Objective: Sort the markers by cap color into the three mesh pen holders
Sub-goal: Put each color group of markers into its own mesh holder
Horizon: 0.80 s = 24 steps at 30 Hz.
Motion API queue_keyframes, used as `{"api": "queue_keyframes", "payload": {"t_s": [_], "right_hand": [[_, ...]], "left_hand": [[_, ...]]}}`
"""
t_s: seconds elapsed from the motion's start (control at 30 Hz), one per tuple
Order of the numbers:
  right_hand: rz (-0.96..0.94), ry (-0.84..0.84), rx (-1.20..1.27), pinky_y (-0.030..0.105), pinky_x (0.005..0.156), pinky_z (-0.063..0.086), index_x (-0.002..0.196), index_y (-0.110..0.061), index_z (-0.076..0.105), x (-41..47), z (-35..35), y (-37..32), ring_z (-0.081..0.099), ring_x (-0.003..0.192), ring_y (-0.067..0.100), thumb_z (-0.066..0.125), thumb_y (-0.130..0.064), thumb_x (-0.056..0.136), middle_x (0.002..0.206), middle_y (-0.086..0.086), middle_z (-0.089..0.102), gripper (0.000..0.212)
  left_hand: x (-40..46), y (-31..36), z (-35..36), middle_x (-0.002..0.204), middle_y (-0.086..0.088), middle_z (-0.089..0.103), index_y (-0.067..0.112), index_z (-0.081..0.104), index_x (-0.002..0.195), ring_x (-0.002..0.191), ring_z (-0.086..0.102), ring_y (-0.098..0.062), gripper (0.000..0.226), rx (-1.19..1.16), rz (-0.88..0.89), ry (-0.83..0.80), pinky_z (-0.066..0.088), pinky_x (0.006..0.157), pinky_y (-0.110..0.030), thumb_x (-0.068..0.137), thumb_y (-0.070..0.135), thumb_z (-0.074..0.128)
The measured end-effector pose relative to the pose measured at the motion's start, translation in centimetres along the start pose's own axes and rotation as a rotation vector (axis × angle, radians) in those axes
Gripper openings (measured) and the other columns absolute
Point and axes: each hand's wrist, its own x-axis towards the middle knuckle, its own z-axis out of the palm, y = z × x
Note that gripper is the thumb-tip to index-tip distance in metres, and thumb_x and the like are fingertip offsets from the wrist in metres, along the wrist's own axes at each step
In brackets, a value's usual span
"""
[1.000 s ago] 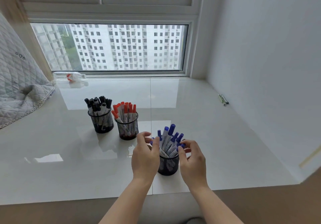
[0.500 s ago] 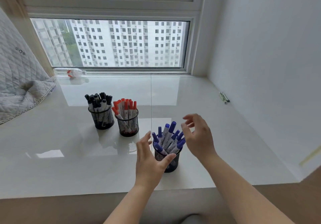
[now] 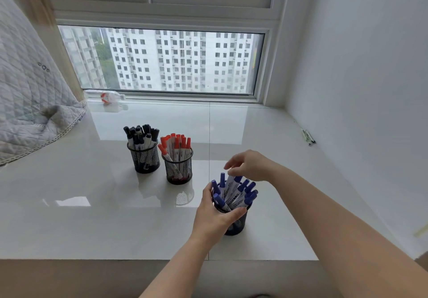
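head, left hand [image 3: 214, 219] gripping holder [image 3: 236, 224] (blue)

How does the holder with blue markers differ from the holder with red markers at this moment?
The blue-marker holder stands nearest the person, at the front; the red-marker holder stands farther back, beside the black-marker holder. The left hand grips the blue-marker holder, and the right hand hangs over its caps; nothing touches the red-marker holder. Both are dark mesh cups, upright on the white surface, each holding one cap color.
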Motion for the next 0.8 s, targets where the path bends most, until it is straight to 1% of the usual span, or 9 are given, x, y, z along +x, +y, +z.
{"api": "queue_keyframes", "payload": {"t_s": [0.07,0.17,0.27,0.33,0.47,0.53,0.67,0.73,0.8], "right_hand": [[-0.003,0.001,-0.087,0.018,0.067,0.045,0.099,-0.025,0.069,0.2,0.3,-0.1,0.058,0.082,0.008,0.064,-0.026,0.084,0.088,-0.01,0.061,0.016],[-0.026,0.007,-0.258,0.022,0.066,0.042,0.098,-0.021,0.069,0.3,1.1,-0.3,0.054,0.077,0.012,0.065,-0.024,0.081,0.082,-0.008,0.056,0.017],[-0.04,0.034,-0.303,0.025,0.067,0.042,0.096,-0.02,0.068,0.1,1.4,-0.2,0.053,0.076,0.014,0.065,-0.024,0.081,0.08,-0.007,0.054,0.015],[-0.063,0.094,-0.271,0.026,0.068,0.044,0.092,-0.02,0.067,-0.1,1.2,-0.1,0.053,0.077,0.014,0.066,-0.026,0.081,0.081,-0.007,0.055,0.012],[-0.136,0.268,-0.011,0.021,0.059,0.038,0.084,-0.022,0.062,-0.9,-0.1,-0.3,0.052,0.066,0.009,0.063,-0.032,0.085,0.071,-0.01,0.057,0.01],[-0.163,0.386,0.137,0.022,0.059,0.041,0.083,-0.022,0.061,-1.7,-0.9,-0.3,0.053,0.064,0.009,0.062,-0.033,0.086,0.069,-0.007,0.06,0.012],[-0.158,0.61,0.366,0.02,0.057,0.04,0.072,-0.025,0.058,-3.3,-2.2,0.2,0.051,0.057,0.008,0.06,-0.029,0.088,0.062,-0.005,0.058,0.017],[-0.111,0.698,0.601,0.02,0.055,0.042,0.074,-0.023,0.059,-4.1,-2.5,0.8,0.052,0.052,0.005,0.06,-0.027,0.089,0.062,-0.003,0.059,0.016],[-0.022,0.688,0.883,0.018,0.053,0.045,0.08,-0.018,0.06,-4.9,-2.4,1.4,0.056,0.052,0.002,0.059,-0.026,0.089,0.066,-0.002,0.063,0.013]], "left_hand": [[-0.1,0.0,0.0,0.103,0.032,0.061,0.054,0.04,0.108,0.093,0.059,0.013,0.073,0.013,0.017,0.003,0.044,0.07,-0.002,0.054,0.037,0.085],[0.0,-0.2,0.1,0.103,0.027,0.063,0.053,0.043,0.106,0.091,0.063,0.008,0.069,0.012,0.02,0.004,0.046,0.071,-0.005,0.054,0.036,0.085],[0.1,-0.3,0.1,0.1,0.026,0.065,0.058,0.045,0.102,0.089,0.064,0.007,0.066,0.012,0.017,0.008,0.046,0.07,-0.005,0.053,0.038,0.085],[0.1,-0.3,0.1,0.098,0.028,0.065,0.062,0.044,0.099,0.089,0.064,0.007,0.066,0.022,0.01,0.009,0.045,0.068,-0.003,0.052,0.04,0.084],[0.0,-0.2,0.0,0.095,0.031,0.064,0.059,0.044,0.1,0.087,0.062,0.01,0.065,0.031,0.003,0.006,0.042,0.065,0.0,0.051,0.043,0.083],[0.0,-0.2,0.0,0.096,0.03,0.065,0.056,0.044,0.102,0.088,0.062,0.012,0.065,0.029,0.003,0.006,0.041,0.066,0.001,0.053,0.039,0.084],[0.0,-0.3,0.0,0.098,0.032,0.062,0.056,0.041,0.103,0.089,0.059,0.016,0.067,0.03,0.003,0.003,0.041,0.066,0.002,0.056,0.036,0.084],[0.0,-0.3,0.0,0.101,0.031,0.06,0.057,0.04,0.104,0.089,0.058,0.018,0.068,0.028,-0.001,-0.003,0.04,0.065,0.003,0.057,0.037,0.084],[0.1,-0.4,0.0,0.102,0.033,0.057,0.059,0.038,0.103,0.089,0.055,0.021,0.069,0.026,-0.001,-0.01,0.039,0.064,0.004,0.057,0.037,0.084]]}}
